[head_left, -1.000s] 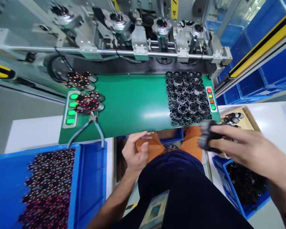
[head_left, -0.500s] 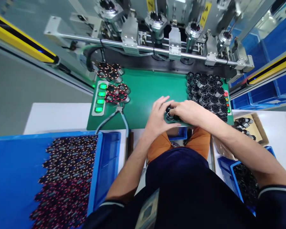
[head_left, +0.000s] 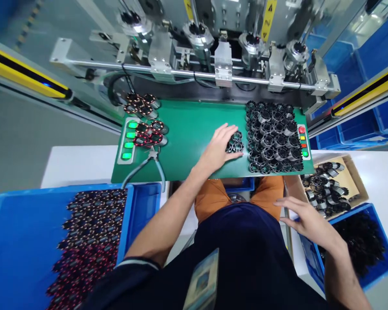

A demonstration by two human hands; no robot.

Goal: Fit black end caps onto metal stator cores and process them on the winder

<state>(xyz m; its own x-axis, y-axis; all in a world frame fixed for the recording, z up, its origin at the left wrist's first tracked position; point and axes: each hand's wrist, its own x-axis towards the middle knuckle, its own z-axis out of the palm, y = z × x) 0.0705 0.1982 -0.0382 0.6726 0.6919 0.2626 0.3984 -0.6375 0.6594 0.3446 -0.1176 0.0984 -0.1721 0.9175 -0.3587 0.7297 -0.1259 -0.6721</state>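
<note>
My left hand (head_left: 217, 148) rests on the green work plate (head_left: 194, 125), curled round a small cluster of black-and-silver stator cores (head_left: 236, 143). Its fingers lie along the far side of the cluster and its thumb along the near side; the palm hides part of it. My right hand (head_left: 310, 219) is off the plate to the right, with fingers apart and nothing in them. It hovers near a blue bin of small black parts (head_left: 358, 245) and a cardboard box of loose stator cores (head_left: 352, 172).
Rows of stacked stator cores (head_left: 271, 137) stand on the plate's right. Copper-wound stators (head_left: 148, 133) and cutting pliers (head_left: 152, 156) lie at the left. A blue tray (head_left: 29, 241) holds many wound stators. Machine spindles and a rail (head_left: 194, 74) run behind, with yellow side posts (head_left: 26, 71).
My right hand has left the stator cores by my left hand and moved right and toward me, opening. My left hand stays by the cluster. The view has shifted slightly.
</note>
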